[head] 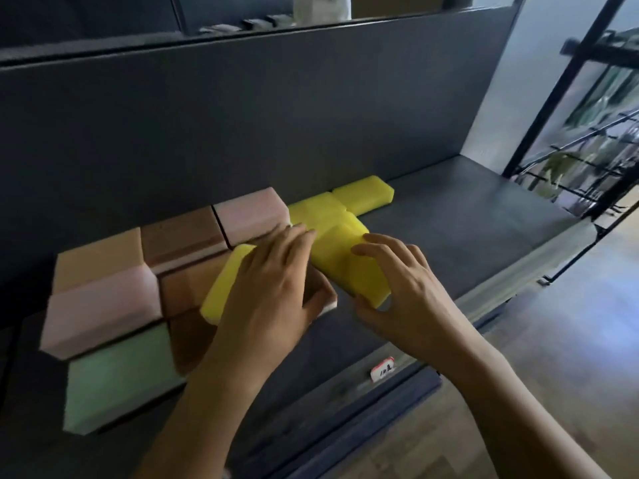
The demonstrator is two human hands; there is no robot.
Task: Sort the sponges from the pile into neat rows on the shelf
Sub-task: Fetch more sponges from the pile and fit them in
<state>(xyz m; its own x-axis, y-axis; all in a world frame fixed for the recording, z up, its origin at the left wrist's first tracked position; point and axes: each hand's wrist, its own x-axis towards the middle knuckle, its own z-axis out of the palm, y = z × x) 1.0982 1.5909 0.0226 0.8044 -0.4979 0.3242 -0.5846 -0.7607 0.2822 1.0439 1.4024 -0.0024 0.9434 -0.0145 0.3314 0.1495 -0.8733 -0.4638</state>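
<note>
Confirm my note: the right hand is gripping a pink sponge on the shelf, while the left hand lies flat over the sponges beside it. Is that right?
Wrong colour: the head view shows the right hand gripping a yellow sponge, not a pink one. The rest holds: it lies on the shelf, and the left hand lies flat over the sponges beside it.

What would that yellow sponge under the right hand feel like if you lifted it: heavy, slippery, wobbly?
Probably light: the right hand holds the yellow sponge with just fingertips and thumb. Likely soft yet shape-keeping, since its edges look rounded but straight. Its flat, blocky form should sit still on the shelf, not roll.
</note>
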